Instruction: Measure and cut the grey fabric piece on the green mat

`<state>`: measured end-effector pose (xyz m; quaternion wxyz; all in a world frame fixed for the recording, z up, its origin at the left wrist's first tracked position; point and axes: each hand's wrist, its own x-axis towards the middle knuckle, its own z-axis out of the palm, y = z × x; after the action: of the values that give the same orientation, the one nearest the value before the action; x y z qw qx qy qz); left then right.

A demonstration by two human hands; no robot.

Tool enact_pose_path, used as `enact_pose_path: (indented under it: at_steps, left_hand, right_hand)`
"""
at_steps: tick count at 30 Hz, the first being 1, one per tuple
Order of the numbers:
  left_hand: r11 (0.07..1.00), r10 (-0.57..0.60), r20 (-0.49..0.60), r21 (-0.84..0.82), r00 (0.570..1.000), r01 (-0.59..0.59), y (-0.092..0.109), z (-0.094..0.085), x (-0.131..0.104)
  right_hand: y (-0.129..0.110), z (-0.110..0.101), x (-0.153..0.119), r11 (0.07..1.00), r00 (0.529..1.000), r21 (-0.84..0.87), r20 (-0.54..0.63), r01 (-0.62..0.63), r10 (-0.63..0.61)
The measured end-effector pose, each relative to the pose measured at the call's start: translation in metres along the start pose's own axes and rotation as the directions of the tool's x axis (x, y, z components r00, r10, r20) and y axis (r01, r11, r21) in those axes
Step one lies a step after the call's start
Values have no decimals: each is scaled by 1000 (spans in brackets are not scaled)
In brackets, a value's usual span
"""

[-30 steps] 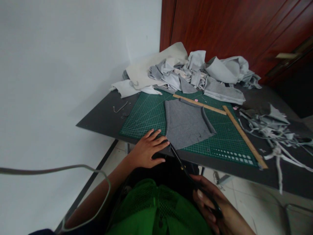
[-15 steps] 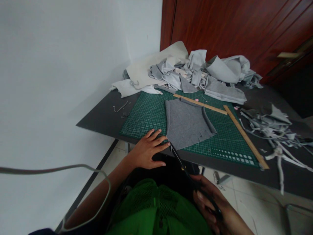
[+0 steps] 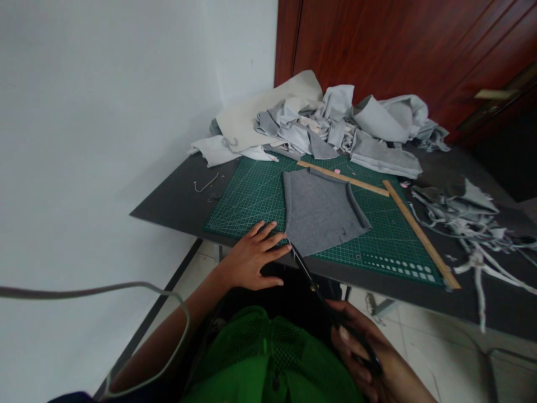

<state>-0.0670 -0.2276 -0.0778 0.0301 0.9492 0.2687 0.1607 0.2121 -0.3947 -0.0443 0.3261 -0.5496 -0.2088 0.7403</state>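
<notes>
A piece of grey cloth (image 3: pixel 321 207) lies flat on the green cutting mat (image 3: pixel 247 196), its top and right edges curled. My left hand (image 3: pixel 255 257) rests with fingers spread at the mat's front edge, its fingertips beside the cloth's lower left corner. Black scissors (image 3: pixel 308 271) reach from the lower right to that corner, where the tips touch or nearly touch the cloth. My right hand (image 3: pixel 364 347) is wrapped round the scissors' handles, below the table's front edge.
Two wooden rulers (image 3: pixel 344 178) (image 3: pixel 419 232) lie on the mat. Heaped grey and white fabric (image 3: pixel 327 123) covers the table's back. Cloth scraps (image 3: pixel 465 212) are at right. A pale cable (image 3: pixel 142 284) crosses the left side, before my left arm.
</notes>
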Motion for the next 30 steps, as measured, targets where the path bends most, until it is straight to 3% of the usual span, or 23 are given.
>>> enact_pose_path:
  at_steps: [6,13,21,30]
  left_hand:
    - [1000,8,4,-6,1000,-8,0,0,-1]
    - [1000,1,16,-6,1000,-1,-1,1,-1]
    - [1000,-6,20,-14,1000,7,-1,-1,0]
    - [1000,-1,2,-19,1000,1,0,-2,0]
  right_hand:
    - [-5,5,-3,1000,999,-11,-50,6,-6]
    - [-2,4,-1,1000,999,-6,-18,27,-28]
    - [0,-12,14,993,989,120,146,3,-21]
    - [-2,-8,22,991,987,134,156,4,-26]
